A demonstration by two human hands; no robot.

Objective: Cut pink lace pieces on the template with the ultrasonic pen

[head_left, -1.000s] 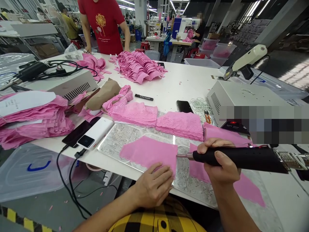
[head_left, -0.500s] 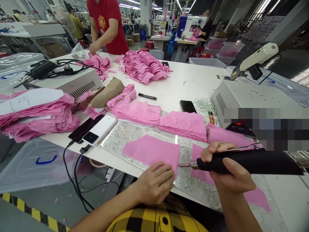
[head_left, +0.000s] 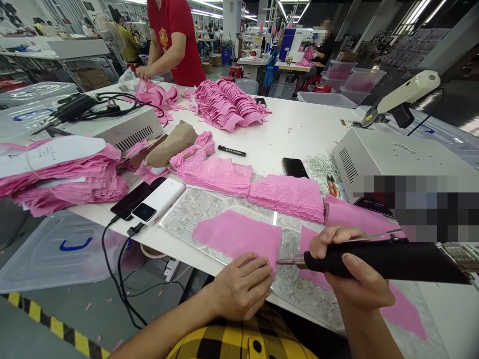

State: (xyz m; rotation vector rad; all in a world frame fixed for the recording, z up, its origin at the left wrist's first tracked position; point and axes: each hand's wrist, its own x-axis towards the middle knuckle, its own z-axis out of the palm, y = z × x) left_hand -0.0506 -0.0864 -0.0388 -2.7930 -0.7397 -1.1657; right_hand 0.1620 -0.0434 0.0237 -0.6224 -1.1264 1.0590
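My right hand (head_left: 359, 269) is closed round the black body of a hand tool with a thin metal tip (head_left: 385, 259), much like a soldering iron. Its tip touches the right edge of a flat pink fabric piece (head_left: 239, 234). On the near right corner of that fabric lies my left hand (head_left: 245, 286), fingers side by side and pressing it down. Beneath is a clear-covered, stone-patterned board (head_left: 179, 209). A second pink piece (head_left: 309, 239) shows partly behind the tool, another (head_left: 404, 314) beyond my right wrist. Two stacks of pink pieces, left (head_left: 220, 177) and right (head_left: 286, 197), lie behind.
A power bank (head_left: 160, 199) with cables and bundled pink pieces (head_left: 75, 174) are at left. Farther back are a marker (head_left: 232, 150), a phone (head_left: 295, 168), orange snips (head_left: 331, 185) and a metal box (head_left: 407, 159). Across the table, a person (head_left: 175, 45) handles pink fabric.
The view has shifted slightly, so most things sit a little farther right. The tool's tip stays at the fabric's right edge; both hands keep nearly the same pose.
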